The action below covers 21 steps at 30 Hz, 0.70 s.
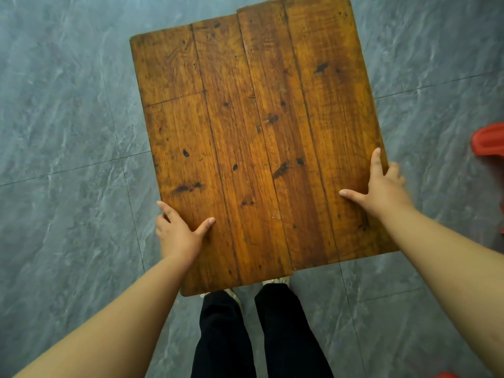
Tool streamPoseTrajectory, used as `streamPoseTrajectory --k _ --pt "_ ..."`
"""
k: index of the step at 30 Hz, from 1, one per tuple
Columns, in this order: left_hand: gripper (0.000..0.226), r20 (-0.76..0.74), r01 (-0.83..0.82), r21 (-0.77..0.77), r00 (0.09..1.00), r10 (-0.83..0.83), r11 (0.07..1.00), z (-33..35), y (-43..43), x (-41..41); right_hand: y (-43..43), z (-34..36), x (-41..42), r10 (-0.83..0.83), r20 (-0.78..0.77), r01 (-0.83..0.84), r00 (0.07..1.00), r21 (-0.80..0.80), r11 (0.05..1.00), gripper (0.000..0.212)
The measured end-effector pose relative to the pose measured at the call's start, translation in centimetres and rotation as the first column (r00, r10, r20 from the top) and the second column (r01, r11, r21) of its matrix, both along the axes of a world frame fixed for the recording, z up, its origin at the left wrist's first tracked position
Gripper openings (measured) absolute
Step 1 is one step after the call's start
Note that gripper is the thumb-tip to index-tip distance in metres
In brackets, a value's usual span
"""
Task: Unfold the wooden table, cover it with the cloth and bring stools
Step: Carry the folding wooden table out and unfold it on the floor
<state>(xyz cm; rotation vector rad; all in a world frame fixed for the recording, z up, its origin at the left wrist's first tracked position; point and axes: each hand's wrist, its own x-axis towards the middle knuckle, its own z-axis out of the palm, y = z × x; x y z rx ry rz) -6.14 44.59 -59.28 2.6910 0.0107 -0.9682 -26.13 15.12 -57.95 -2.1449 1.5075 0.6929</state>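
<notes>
A brown wooden table (253,137) made of several planks fills the middle of the view, its top facing up and its legs hidden beneath. My left hand (178,233) grips its left edge near the front corner, thumb on top and fingers curled under the side. My right hand (380,186) holds the right edge the same way, thumb and forefinger spread on the wood. No cloth is in view. A red plastic object (489,141), possibly a stool, shows at the right border.
Grey marbled floor tiles (68,132) surround the table on all sides. My legs in black trousers (259,336) and light shoes stand just behind the table's near edge. Another red scrap (447,375) peeks in at the bottom right.
</notes>
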Motion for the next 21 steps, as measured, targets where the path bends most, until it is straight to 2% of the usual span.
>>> streamPoseTrajectory --k 13,17,19,21 --pt "0.118 0.051 0.127 0.020 0.990 -0.128 0.992 -0.5 1.6 2.1 1.9 0.2 0.4 -0.013 -0.016 0.013 1.000 0.022 1.000 0.107" --pt "0.118 0.053 0.151 0.056 0.987 -0.154 0.987 -0.5 1.7 2.1 2.3 0.3 1.0 -0.091 0.007 0.091 0.996 0.035 0.995 0.110" --pt "0.116 0.164 0.221 0.065 0.960 -0.229 0.973 -0.2 1.9 1.6 4.0 0.4 1.6 0.053 0.051 -0.049 0.997 -0.085 0.995 0.111" --pt "0.110 0.315 0.415 0.053 0.856 -0.410 0.908 0.1 1.9 0.7 6.5 0.1 2.4 0.293 0.112 -0.271 0.950 -0.178 0.946 0.112"
